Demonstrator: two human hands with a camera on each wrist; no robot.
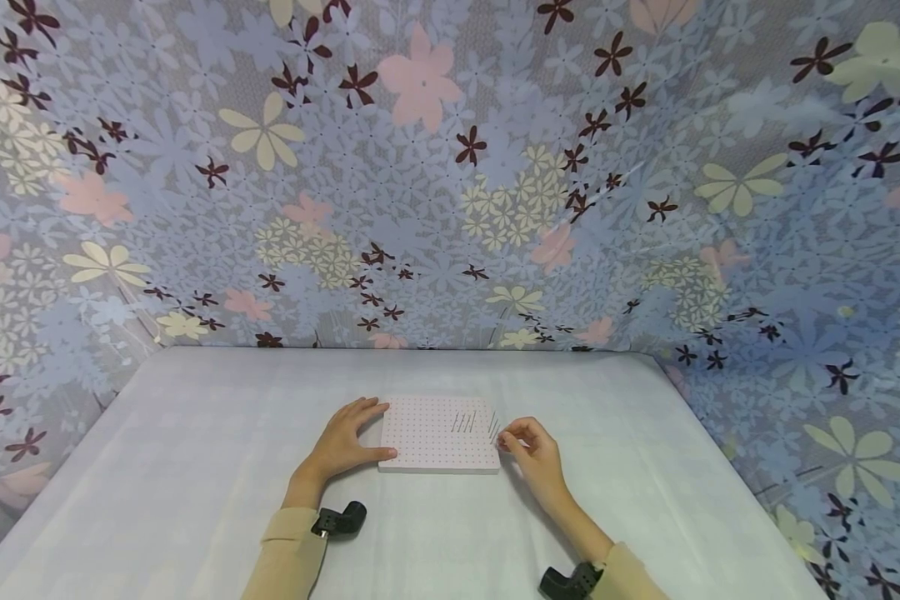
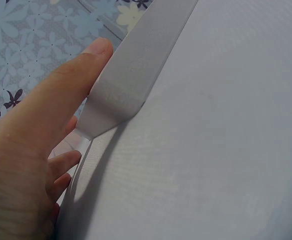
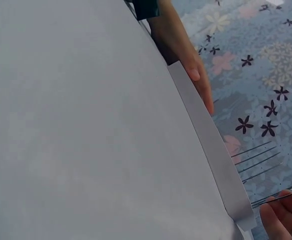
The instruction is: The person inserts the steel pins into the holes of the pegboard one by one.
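Observation:
A white pegboard [image 1: 427,433] with a grid of small dots or holes lies on the table. Several thin dark metal pins [image 1: 464,422] stand in a row in its right half, and more thin pins rise near its right edge. My left hand [image 1: 342,442] is spread along the board's left side, thumb on the front left part and index fingertip at the back left corner. At the right edge, my right hand [image 1: 532,454] pinches a thin metal pin [image 3: 276,198] between thumb and fingers. Whether the pin's lower end sits in a hole cannot be seen.
A pale cloth covers the table [image 1: 217,433] around the board. Behind and beside it hangs a flower-patterned curtain [image 1: 420,208]. Black wrist cameras [image 1: 339,520] are strapped to both forearms, over beige sleeves.

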